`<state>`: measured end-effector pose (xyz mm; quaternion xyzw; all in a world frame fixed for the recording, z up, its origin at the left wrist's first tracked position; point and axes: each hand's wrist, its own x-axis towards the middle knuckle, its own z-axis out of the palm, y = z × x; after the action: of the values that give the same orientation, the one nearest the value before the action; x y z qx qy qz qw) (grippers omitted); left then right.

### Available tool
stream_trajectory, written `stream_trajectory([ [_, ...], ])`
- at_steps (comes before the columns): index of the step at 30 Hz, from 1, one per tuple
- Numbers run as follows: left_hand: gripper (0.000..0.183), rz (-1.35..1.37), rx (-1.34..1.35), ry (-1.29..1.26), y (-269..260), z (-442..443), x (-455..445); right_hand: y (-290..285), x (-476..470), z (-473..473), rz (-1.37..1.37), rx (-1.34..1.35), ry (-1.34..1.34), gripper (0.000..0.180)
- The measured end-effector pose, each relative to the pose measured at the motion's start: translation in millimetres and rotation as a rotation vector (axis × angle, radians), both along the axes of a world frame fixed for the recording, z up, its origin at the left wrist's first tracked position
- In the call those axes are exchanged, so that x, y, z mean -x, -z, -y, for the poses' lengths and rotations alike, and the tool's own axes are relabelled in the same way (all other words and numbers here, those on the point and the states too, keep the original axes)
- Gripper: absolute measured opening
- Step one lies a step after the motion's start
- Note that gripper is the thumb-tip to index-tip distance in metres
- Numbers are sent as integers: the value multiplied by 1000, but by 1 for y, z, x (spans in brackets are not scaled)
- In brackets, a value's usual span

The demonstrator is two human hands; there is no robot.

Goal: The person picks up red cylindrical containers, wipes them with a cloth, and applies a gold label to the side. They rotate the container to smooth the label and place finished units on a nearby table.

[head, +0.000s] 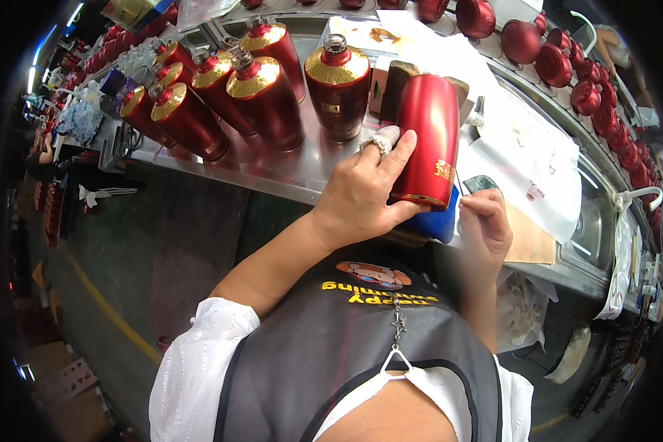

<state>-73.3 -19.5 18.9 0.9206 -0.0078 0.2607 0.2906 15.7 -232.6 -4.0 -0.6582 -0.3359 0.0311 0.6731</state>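
Note:
A glossy red bottle (428,138) lies tilted over a blue cloth pad (433,221) at the bench edge, with gold characters near its base. My left hand (362,190) is closed around its lower side, with a pale wrap on one finger. Just right of the base is my right hand (486,221), thumb and forefinger pinched on something thin, too small to name. Dark blocks (399,88) stand behind the bottle. To the left, an upright red bottle with gold shoulders and a clear stopper (338,88) stands beside several similar bottles (265,102).
White sheets with small decals (522,143) cover the bench on the right, by a steel sink (591,226) and a white curved tap (641,193). Red round pieces (552,63) line a conveyor beyond. A person's arm shows at far left (47,152) and top right (608,47).

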Motion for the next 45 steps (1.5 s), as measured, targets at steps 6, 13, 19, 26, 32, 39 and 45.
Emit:
stream_trajectory([
  [6,89,58,-51,8,-3,2,-4,4,0,-6,-31,-43,-74,10],
  [13,85,153,-76,20,-11,3,-13,1,0,-7,-22,-50,-59,9],
  [19,84,142,-99,15,-17,5,-16,-3,0,-4,-54,-43,-44,10],
  [26,81,134,-147,30,-28,8,-19,-3,-2,-2,-70,-50,-42,10],
  [32,80,90,-183,29,-38,11,-22,-1,-3,1,-95,-60,-35,10],
  [39,83,38,-175,11,-40,15,-24,3,-8,-3,-121,-117,16,8],
  [45,122,88,-59,61,4,17,-30,22,-12,-28,-459,-524,-179,11],
])
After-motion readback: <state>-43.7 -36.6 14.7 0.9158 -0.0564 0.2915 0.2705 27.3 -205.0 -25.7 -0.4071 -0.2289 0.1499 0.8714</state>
